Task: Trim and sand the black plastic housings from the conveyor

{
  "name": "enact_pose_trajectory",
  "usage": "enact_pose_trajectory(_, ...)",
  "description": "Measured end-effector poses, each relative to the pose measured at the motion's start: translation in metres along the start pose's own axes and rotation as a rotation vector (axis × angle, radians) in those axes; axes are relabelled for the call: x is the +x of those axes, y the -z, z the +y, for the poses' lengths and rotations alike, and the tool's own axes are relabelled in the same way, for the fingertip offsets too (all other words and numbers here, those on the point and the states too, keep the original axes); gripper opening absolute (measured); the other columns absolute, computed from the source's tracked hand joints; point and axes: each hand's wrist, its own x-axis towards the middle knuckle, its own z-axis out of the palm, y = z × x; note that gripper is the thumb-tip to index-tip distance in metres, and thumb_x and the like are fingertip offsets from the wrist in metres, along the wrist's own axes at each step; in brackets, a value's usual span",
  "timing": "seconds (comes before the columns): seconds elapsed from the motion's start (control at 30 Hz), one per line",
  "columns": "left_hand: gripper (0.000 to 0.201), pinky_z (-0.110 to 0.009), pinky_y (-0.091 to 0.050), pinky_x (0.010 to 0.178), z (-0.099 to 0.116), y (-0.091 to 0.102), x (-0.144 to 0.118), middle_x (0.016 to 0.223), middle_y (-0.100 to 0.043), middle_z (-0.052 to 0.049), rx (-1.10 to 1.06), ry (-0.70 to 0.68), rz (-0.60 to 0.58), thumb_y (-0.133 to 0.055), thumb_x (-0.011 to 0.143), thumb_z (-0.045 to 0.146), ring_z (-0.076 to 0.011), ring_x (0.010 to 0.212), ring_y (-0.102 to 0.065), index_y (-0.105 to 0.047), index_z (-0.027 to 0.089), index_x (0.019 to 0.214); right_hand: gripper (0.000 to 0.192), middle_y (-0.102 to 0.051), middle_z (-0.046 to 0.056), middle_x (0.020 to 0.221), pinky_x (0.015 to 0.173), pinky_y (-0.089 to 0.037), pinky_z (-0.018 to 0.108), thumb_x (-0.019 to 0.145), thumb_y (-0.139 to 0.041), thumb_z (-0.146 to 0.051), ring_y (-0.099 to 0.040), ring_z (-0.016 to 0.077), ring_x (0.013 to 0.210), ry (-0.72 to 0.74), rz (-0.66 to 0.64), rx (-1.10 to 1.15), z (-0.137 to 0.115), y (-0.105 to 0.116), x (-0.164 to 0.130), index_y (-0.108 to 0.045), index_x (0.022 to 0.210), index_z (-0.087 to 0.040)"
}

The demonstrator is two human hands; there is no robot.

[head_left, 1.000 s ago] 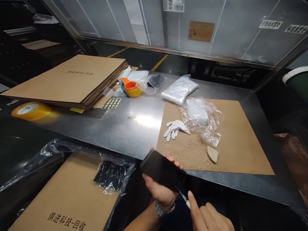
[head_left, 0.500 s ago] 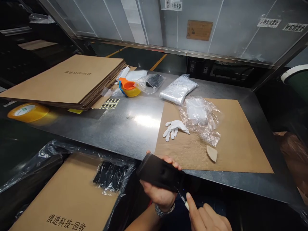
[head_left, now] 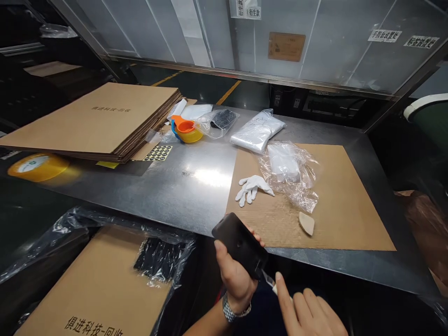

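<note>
My left hand (head_left: 235, 276) grips a black rectangular case (head_left: 241, 243), shaped like a phone shell, tilted above the table's front edge. A small round mark shows at its middle. In my right hand (head_left: 304, 308) is a craft knife (head_left: 269, 278) with a pale handle, forefinger stretched along it. The blade tip is at the lower right end of the case; whether it touches I cannot tell. On the cardboard sheet (head_left: 345, 205) beyond lie a white glove (head_left: 252, 188) and a beige wedge-shaped pad (head_left: 306, 224).
Flattened cartons (head_left: 140, 112) are stacked at the left, beside a tape roll (head_left: 38, 167). An orange-and-blue tape dispenser (head_left: 185, 128), a white plastic packet (head_left: 258, 132) and crumpled clear film (head_left: 303, 196) lie on the metal table (head_left: 196, 196). A plastic-lined carton (head_left: 94, 280) stands front left.
The black case has turned, its far end rising and its lower end dropping, and its face shows more clearly. My right hand has shifted slightly right with the craft knife.
</note>
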Motion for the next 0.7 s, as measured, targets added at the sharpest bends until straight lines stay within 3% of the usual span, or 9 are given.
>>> enact_pose_trajectory(0.2, 0.053, -0.024, -0.050, 0.051, 0.001, 0.003, 0.006, 0.061, -0.065, -0.005, 0.055, 0.211, 0.059, -0.045, 0.076, 0.060, -0.0148, 0.052, -0.060, -0.067, 0.012, 0.074, 0.037, -0.049, 0.000, 0.052, 0.049, -0.036, 0.026, 0.087, -0.029, -0.003, -0.047, 0.0116, 0.047, 0.042, -0.077, -0.077, 0.021, 0.000, 0.004, -0.059, 0.106, -0.009)
enact_pose_trajectory(0.3, 0.053, -0.024, -0.050, 0.050, 0.002, 0.001, 0.007, 0.061, -0.064, -0.005, 0.051, 0.240, 0.065, -0.043, 0.078, 0.059, -0.0145, 0.052, -0.060, -0.067, 0.011, 0.074, 0.032, -0.054, 0.003, 0.060, 0.046, -0.038, 0.023, 0.088, -0.029, -0.006, -0.052, 0.0120, 0.051, -0.008, -0.116, 0.141, 0.022, -0.001, 0.000, -0.056, 0.105, -0.008)
enact_pose_trajectory(0.43, 0.055, -0.024, -0.049, 0.049, 0.000, 0.001, 0.005, 0.061, -0.064, -0.005, 0.042, 0.280, 0.034, -0.040, 0.080, 0.058, -0.0144, 0.052, -0.060, -0.066, 0.011, 0.074, 0.024, -0.057, 0.002, 0.068, 0.046, -0.042, 0.018, 0.089, -0.036, -0.011, -0.055, 0.0105, 0.055, -0.152, -0.314, 0.574, 0.016, -0.002, 0.002, -0.053, 0.106, -0.013)
enact_pose_trajectory(0.57, 0.054, -0.024, -0.049, 0.051, -0.005, 0.002, 0.001, 0.060, -0.064, -0.005, 0.094, 0.315, 0.024, -0.040, 0.080, 0.058, -0.0142, 0.051, -0.060, -0.065, 0.011, 0.075, 0.022, -0.064, 0.002, 0.081, 0.060, -0.047, 0.018, 0.086, -0.047, -0.013, -0.061, 0.0107, 0.066, -0.265, -0.241, 0.913, 0.007, -0.012, 0.013, -0.054, 0.106, -0.017)
enact_pose_trajectory(0.7, 0.054, -0.024, -0.048, 0.049, -0.009, 0.004, 0.001, 0.058, -0.063, -0.005, 0.155, 0.331, 0.064, -0.042, 0.079, 0.060, -0.0140, 0.049, -0.059, -0.063, 0.011, 0.075, 0.016, -0.061, 0.001, 0.065, 0.052, -0.042, 0.019, 0.087, -0.044, -0.013, -0.057, 0.0097, 0.055, -0.254, -0.193, 0.924, -0.002, -0.024, 0.021, -0.060, 0.086, -0.016)
